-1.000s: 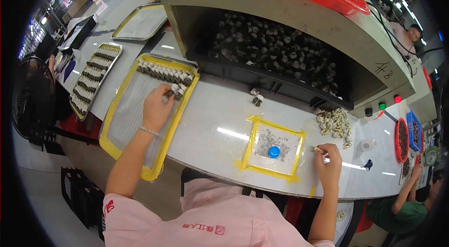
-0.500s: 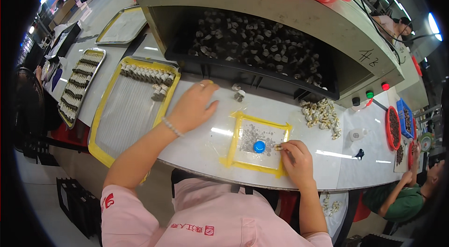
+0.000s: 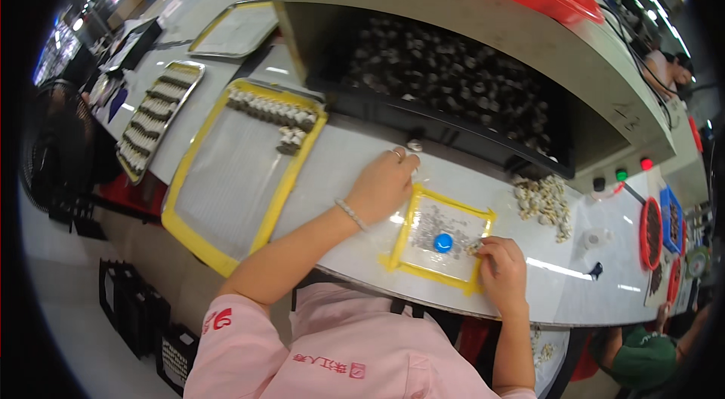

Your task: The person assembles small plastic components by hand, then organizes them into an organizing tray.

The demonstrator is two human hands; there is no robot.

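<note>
My left hand (image 3: 384,186) reaches across the white table, its fingertips curled at a couple of small metal parts (image 3: 414,147) just beyond the small yellow-rimmed tray (image 3: 408,221). The back of the hand hides whether it grips one. My right hand (image 3: 502,272) rests at that tray's right edge. Its fingers are pinched on a small pale part (image 3: 475,248). A blue round cap (image 3: 443,242) and fine loose bits lie inside the tray.
A large yellow-rimmed tray (image 3: 185,225) on the left holds rows of small parts (image 3: 272,108) at its far end. Behind is a dark bin of parts (image 3: 445,82), and right a loose pile (image 3: 544,199), push buttons (image 3: 621,174), a red bowl (image 3: 651,221). A person in green (image 3: 642,357) is at lower right.
My left hand left the large tray and swung right to the loose parts by the small tray. My right hand moved left onto the small tray's edge.
</note>
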